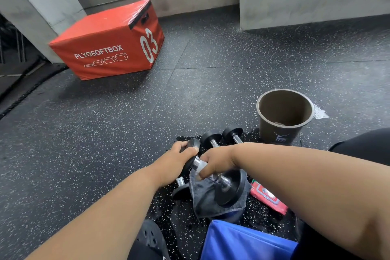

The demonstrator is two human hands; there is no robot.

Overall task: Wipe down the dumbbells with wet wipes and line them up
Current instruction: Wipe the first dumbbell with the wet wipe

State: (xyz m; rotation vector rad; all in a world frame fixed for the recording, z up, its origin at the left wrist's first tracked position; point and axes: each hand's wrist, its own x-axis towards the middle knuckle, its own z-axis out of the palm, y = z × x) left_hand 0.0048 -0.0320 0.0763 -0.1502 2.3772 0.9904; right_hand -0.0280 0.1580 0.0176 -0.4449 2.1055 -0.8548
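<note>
a gym: speckled rubber floor (211, 82), an orange plyo soft box (105, 42) well beyond the fingers (185, 145), dumbbells (221, 137) just past them.

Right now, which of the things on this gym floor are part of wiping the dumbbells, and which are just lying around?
Part of the job:
held dumbbell
wet wipe
wipes pack
two dumbbells beyond
dumbbell underneath
left hand
right hand

Lying about:
red plyo box
brown bin
blue bag
</note>
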